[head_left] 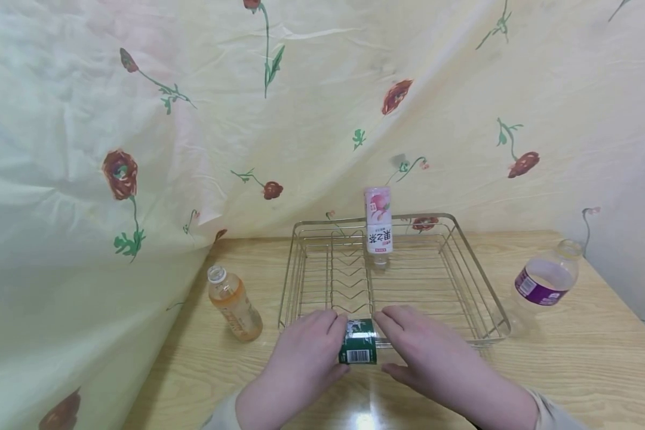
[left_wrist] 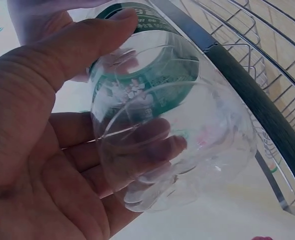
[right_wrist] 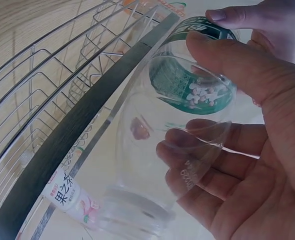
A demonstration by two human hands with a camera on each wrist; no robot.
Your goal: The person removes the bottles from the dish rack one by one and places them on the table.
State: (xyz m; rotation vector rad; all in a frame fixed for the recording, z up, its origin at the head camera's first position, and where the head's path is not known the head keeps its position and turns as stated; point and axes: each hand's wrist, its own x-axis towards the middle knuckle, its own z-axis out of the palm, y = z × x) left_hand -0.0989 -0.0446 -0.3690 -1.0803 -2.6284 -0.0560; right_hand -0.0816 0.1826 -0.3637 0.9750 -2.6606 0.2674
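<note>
A clear plastic bottle with a green label [head_left: 359,341] is held level between both hands at the front edge of a wire dish rack [head_left: 322,223]. My left hand [head_left: 309,343] grips one end, its thumb [left_wrist: 92,42] over the label's edge and its fingers curled below the clear wall. From the other side my right hand [head_left: 432,352] holds the end with the neck [right_wrist: 137,210], thumb on top and fingers bent under it. In the head view the hands hide both bottle ends.
Neck down, a pink-and-white bottle [head_left: 378,221] leans over the rack's back rim. An amber-tinted bottle [head_left: 236,307] stands left of the rack. On the right is a clear bottle with a purple label [head_left: 540,286]. Flowered cloth [head_left: 312,137] hangs behind the wooden table [head_left: 193,370].
</note>
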